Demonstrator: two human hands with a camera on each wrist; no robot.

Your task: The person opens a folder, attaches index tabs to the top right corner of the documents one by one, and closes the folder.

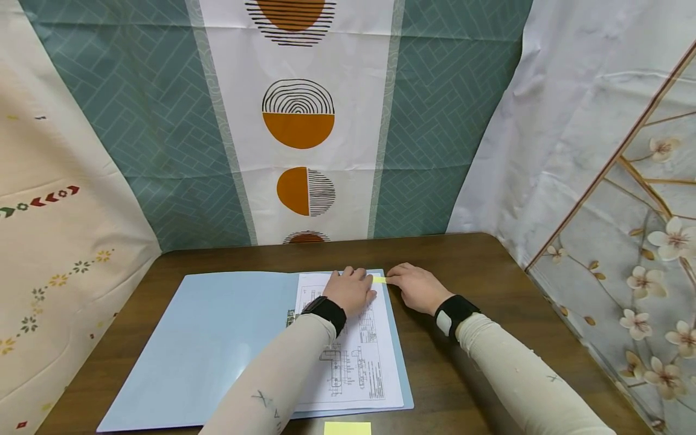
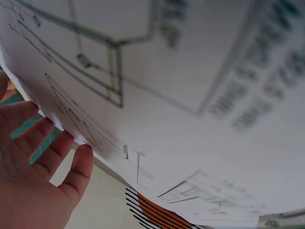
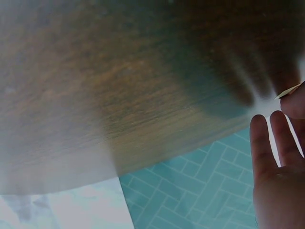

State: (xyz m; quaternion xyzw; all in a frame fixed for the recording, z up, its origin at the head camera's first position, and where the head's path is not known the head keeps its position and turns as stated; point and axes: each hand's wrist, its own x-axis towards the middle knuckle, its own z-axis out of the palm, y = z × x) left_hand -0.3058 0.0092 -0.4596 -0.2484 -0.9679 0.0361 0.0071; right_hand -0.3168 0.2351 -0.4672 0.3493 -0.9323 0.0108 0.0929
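Paper (image 1: 387,362) could shift

Nearest lies a pad (image 1: 348,428), then the folder (image 1: 190,350). Left grip (image 1: 349,291) rests on the paper with relaxed fingers; sliding could skew it. At the paper's far right edge, the right grip (image 1: 418,287) pinches a yellow tab (image 1: 379,280); an uneven pull could crease it.

Nothing readable — just blurred, tiny lettering (image 1: 376,380) on the drawing sheet (image 1: 361,347).

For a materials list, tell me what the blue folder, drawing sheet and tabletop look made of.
Blue folder: probably smooth plastic, given its soft sheen. Drawing sheet: likely matte paper, white with printed dark lines. Tabletop: wood or wood-look laminate, slightly glossy; brown grain shows.
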